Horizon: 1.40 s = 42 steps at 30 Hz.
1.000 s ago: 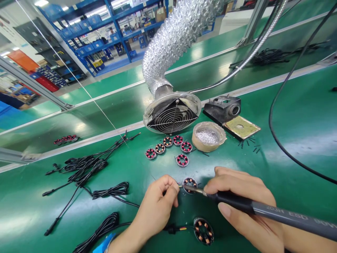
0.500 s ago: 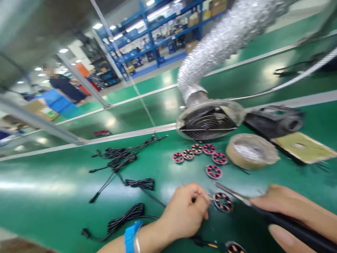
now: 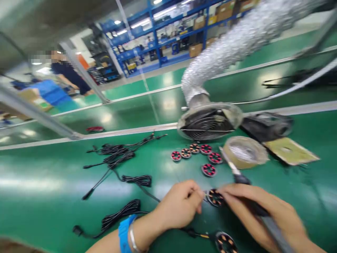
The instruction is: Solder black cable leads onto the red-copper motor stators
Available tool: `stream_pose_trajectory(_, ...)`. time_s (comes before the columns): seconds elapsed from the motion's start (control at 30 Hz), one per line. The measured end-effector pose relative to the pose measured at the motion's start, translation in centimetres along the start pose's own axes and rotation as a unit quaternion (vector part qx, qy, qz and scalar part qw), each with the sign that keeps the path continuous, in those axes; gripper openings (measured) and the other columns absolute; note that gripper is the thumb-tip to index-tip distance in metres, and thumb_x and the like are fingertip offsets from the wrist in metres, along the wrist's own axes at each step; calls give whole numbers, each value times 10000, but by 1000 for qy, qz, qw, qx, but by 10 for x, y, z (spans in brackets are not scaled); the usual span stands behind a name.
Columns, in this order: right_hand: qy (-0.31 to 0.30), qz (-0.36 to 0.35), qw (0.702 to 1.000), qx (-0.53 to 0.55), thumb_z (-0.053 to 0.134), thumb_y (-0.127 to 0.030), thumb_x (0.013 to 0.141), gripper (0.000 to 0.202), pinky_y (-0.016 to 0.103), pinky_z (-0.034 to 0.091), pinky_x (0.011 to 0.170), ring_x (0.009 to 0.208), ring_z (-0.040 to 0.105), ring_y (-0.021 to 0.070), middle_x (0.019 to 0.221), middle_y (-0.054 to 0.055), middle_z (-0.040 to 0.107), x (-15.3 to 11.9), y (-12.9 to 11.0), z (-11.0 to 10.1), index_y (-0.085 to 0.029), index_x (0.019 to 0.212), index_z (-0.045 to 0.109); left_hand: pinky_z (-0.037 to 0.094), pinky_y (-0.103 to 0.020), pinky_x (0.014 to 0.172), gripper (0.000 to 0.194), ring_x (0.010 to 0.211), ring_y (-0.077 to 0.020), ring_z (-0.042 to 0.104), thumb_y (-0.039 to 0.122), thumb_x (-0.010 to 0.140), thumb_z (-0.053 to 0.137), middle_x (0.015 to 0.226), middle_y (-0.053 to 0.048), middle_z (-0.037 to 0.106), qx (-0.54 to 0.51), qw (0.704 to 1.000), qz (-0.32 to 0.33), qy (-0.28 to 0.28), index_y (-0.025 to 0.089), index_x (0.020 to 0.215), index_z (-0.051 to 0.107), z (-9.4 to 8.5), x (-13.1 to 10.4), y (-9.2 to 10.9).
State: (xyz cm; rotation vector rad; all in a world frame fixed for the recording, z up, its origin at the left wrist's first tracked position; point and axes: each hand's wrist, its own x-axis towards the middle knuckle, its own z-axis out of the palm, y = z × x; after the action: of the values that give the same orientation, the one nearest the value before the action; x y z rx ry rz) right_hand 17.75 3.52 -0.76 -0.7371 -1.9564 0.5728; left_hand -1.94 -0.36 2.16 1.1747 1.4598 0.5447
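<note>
My left hand (image 3: 179, 203), with a blue band and a silver bracelet at the wrist, is closed in a pinch on thin wire ends at the left edge of a small ring-shaped motor stator (image 3: 215, 198) with copper windings. My right hand (image 3: 265, 214) wraps around a soldering iron (image 3: 243, 180), its metal tip pointing away toward the tape roll. Thumb and fingertips of that hand touch the stator's right edge. Nearer me lies a second copper-wound stator (image 3: 225, 242), beside a black cable end with coloured wires (image 3: 202, 235).
Several red and copper-wound stators (image 3: 209, 170) lie beyond my hands. Coiled black cables (image 3: 137, 180) are on the left. A fume extractor hood (image 3: 210, 123) on a foil duct (image 3: 223, 52), a tape roll (image 3: 244, 153), and a black stand with a yellow sponge (image 3: 291, 150) stand behind.
My right hand has moved left to touch the stator, and the soldering iron's tip has swung up and away from it. My left hand keeps its pinch. The camera view has shifted slightly.
</note>
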Motion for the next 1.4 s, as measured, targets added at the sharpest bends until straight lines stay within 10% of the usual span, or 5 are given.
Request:
stream_pose_trajectory(0.57, -23, -85, 996, -8, 507, -40, 872, 222, 219, 500, 555, 581, 615, 123, 754, 1, 683, 9, -15, 12, -212, 997, 571, 332, -306, 694, 121, 750, -213, 491, 251, 953, 367, 845, -31, 585, 248, 964, 90, -23, 233, 871, 453, -7, -16, 11)
stream_pose_trajectory(1.4, -53, -25, 998, 31, 463, -45, 841, 268, 199, 502, 582, 614, 611, 110, 753, -17, 637, 5, -12, 17, -217, 1036, 526, 237, -264, 535, 290, 504, -107, 288, 448, 810, 469, 523, 64, 406, -59, 997, -16, -56, 216, 641, 425, 2, 1, -4)
